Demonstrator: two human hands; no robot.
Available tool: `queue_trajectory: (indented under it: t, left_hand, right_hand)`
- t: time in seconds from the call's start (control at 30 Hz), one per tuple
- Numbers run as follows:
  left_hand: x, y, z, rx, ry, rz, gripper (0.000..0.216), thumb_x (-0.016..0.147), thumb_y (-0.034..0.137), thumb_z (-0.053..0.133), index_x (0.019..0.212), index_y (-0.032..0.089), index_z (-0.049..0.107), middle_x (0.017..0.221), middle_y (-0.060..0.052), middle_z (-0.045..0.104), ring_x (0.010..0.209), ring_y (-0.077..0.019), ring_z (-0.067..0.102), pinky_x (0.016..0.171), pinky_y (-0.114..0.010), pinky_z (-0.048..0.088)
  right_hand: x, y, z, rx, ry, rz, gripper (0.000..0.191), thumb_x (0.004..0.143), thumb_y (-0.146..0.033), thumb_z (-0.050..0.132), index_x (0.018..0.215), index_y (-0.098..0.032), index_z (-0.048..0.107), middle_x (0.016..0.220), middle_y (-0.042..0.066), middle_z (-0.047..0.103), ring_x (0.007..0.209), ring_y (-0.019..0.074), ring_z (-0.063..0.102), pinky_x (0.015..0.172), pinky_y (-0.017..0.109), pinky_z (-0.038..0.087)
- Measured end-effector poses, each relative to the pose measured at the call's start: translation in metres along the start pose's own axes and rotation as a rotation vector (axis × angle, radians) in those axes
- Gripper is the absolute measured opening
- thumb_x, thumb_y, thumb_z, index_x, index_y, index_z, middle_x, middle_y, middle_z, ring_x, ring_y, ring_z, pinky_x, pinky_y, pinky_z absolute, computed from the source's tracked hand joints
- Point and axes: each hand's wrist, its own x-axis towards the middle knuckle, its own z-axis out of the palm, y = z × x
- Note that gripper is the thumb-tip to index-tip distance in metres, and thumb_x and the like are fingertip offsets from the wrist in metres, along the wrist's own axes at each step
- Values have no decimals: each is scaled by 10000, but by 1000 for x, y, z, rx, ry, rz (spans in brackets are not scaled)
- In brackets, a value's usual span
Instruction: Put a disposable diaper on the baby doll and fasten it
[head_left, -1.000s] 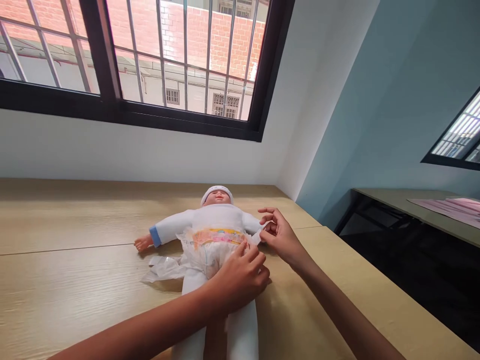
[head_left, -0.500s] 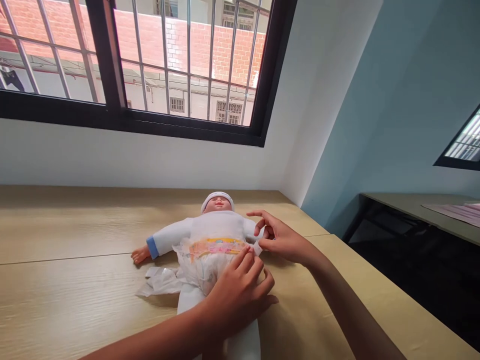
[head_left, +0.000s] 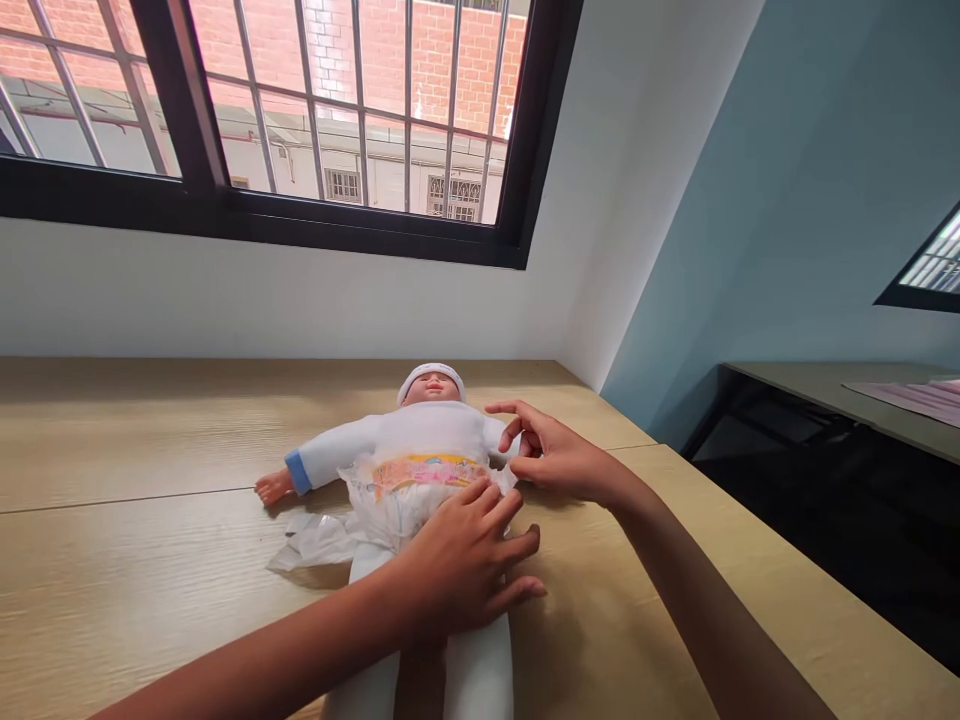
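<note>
Diaper [head_left: 409, 488] sits around the waist of the doll [head_left: 431, 432], colourful band across the top front. Doll lies on its back mid-tabletop [head_left: 150, 560], head at 12 o'clock, white legs toward us at 6, one arm with a blue cuff stretched out to 9.

We have our left hand [head_left: 461, 570] flat on the diaper front from 5 o'clock, palm down, fingers spread, gripping nothing. Fingertips reach the band's lower edge.

Our right hand [head_left: 559, 460] is at 3 o'clock of the diaper, against the doll's hip, index out, other fingers curled in by the white side tab [head_left: 510, 478]. Whether that pinch actually closes on the tab we cannot tell; the fingers hide it.

At 8 o'clock of the diaper a crumpled loose flap [head_left: 311, 540] lies on the wood, unfastened. Doll wears a white cap [head_left: 431, 372].

Beyond the head at 12: white wall, then a black-framed barred window [head_left: 337, 120] with brick buildings outside. At 3 o'clock, well apart, a second table [head_left: 810, 395] with a pink sheet [head_left: 919, 395] on it, against a blue wall.
</note>
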Motion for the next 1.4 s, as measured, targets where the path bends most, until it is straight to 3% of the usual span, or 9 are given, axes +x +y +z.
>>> queue_trajectory:
  t: [0.17, 0.3, 0.4, 0.73, 0.87, 1.03, 1.1, 1.23, 1.4]
  left_hand:
    - [1, 2, -1, 53, -2, 74, 358, 939, 495, 430, 998, 216, 646, 913, -69, 628, 885, -230, 604, 901, -413, 488]
    - [-2, 19, 2, 257, 107, 76, 256, 946, 330, 449, 982, 160, 638, 880, -73, 640, 901, -278, 638, 939, -484, 458]
    - [-4, 28, 5, 283, 112, 86, 230, 942, 271, 433, 950, 161, 635, 845, -68, 637, 880, -287, 640, 942, -527, 437]
    - [-5, 29, 9, 164, 79, 17, 309, 954, 331, 409, 817, 192, 648, 760, -56, 635, 801, -238, 579, 933, -495, 452]
    - [-5, 28, 12, 162, 99, 31, 305, 957, 350, 412, 831, 177, 630, 759, -48, 624, 805, -228, 581, 941, -505, 447]
    - [-5, 26, 12, 138, 99, -6, 306, 933, 427, 465, 892, 168, 623, 863, -54, 648, 961, -284, 595, 966, -556, 434]
    - [-5, 26, 11, 119, 91, -9, 320, 915, 460, 497, 899, 167, 625, 890, -51, 654, 999, -292, 595, 986, -561, 433]
    - [-4, 26, 10, 89, 72, 0, 338, 914, 475, 500, 872, 166, 630, 885, -48, 660, 986, -271, 607, 1013, -563, 428]
    - [-5, 26, 10, 114, 91, -42, 389, 897, 520, 508, 947, 161, 648, 918, -58, 663, 1058, -290, 584, 1049, -585, 385]
  right_hand:
    - [3, 0, 8, 62, -38, -16, 627, 682, -94, 554, 1291, -227, 495, 956, 16, 591, 629, 96, 538, 558, 225, 454]
    - [8, 0, 22, 121, 1, 4, 602, 673, -107, 568, 1262, -216, 513, 967, 22, 591, 617, 89, 537, 555, 230, 469]
    - [11, 4, 33, 159, 42, -3, 609, 660, -82, 547, 1252, -223, 524, 1001, 30, 595, 639, 94, 553, 570, 237, 485]
    - [10, 7, 48, 149, 118, -12, 561, 679, -92, 549, 1220, -237, 530, 1065, 45, 599, 708, 115, 561, 581, 249, 514]
    - [8, 2, 51, 187, 131, 17, 513, 716, -128, 628, 1210, -232, 535, 1068, 52, 602, 716, 119, 592, 600, 264, 540]
    - [1, -21, 38, 435, -4, 45, 443, 813, -323, 695, 1210, -202, 541, 1127, 74, 608, 794, 157, 689, 744, 328, 601]
    - [-1, -27, 27, 489, 21, 21, 385, 847, -347, 663, 1183, -188, 563, 1072, 66, 621, 771, 154, 697, 739, 323, 603]
    - [0, -21, 9, 353, 100, -38, 288, 846, -323, 658, 1091, -175, 625, 944, 36, 651, 745, 141, 671, 697, 287, 575]
    - [5, -3, 13, -24, 4, -38, 168, 793, -259, 667, 933, -181, 718, 875, 37, 712, 741, 164, 635, 672, 292, 517]
